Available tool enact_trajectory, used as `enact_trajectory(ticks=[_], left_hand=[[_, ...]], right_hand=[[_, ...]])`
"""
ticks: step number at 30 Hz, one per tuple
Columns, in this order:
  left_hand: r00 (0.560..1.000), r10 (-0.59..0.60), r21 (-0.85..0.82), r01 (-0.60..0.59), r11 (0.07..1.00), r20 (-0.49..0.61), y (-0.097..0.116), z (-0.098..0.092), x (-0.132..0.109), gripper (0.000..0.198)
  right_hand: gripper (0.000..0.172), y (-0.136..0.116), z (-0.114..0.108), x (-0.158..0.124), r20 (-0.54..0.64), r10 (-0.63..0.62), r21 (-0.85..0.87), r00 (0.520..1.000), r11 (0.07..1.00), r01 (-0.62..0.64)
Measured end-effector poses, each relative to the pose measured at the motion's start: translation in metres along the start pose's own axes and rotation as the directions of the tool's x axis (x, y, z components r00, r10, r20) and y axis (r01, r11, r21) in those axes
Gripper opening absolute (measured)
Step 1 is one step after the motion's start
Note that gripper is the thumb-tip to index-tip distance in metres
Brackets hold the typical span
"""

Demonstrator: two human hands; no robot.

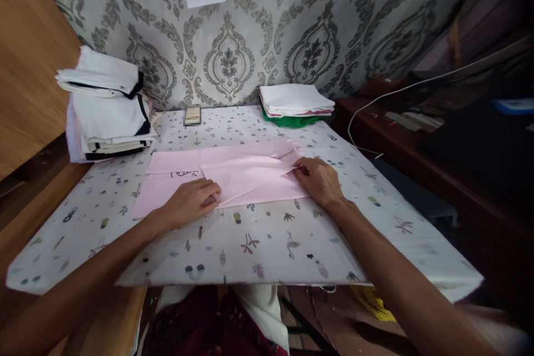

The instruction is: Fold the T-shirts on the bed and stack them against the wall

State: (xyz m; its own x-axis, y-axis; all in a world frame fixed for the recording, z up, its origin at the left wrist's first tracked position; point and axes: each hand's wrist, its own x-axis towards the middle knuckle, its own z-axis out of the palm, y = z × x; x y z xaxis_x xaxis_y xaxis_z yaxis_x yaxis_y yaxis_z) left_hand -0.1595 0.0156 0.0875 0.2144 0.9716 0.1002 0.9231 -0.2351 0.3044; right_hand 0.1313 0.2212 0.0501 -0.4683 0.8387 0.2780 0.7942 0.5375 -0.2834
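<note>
A pale pink garment (233, 175), partly folded, lies flat in the middle of a board covered in a white patterned cloth (267, 245). My left hand (192, 200) rests on the garment's near left part, fingers curled and pinching a folded edge. My right hand (319, 181) lies on the garment's right end, fingers bent and pinching the edge of the fold there. A small black print shows on the pink fabric near its left side.
A tall stack of folded white and black clothes (106, 108) stands at the back left. A lower folded pile, white over green (294, 104), sits at the back right. A small dark box (192, 115) stands by the patterned wall. A dark side table with a white cable (375, 105) is on the right.
</note>
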Motion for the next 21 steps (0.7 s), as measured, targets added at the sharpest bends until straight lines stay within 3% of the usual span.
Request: enact_trajectory(ticks=[7,14,21], left_hand=[[0.993,0.054,0.103,-0.065,0.993,0.107,0.003,-0.004,0.007,0.015],[0.996,0.077,0.154,-0.084,0.985,0.048,0.006,-0.003,0.003,0.021],[0.990,0.084,0.218,-0.107,0.970,0.110,0.009,-0.011,-0.003,0.022]], right_hand=[[0.025,-0.002,-0.001,0.000,0.005,0.002,-0.004,1.000,1.000,-0.002],[0.026,0.000,-0.001,0.000,-0.004,-0.018,0.001,1.000,1.000,0.018],[0.026,0.003,0.001,0.001,-0.013,-0.046,0.013,0.999,0.999,0.046]])
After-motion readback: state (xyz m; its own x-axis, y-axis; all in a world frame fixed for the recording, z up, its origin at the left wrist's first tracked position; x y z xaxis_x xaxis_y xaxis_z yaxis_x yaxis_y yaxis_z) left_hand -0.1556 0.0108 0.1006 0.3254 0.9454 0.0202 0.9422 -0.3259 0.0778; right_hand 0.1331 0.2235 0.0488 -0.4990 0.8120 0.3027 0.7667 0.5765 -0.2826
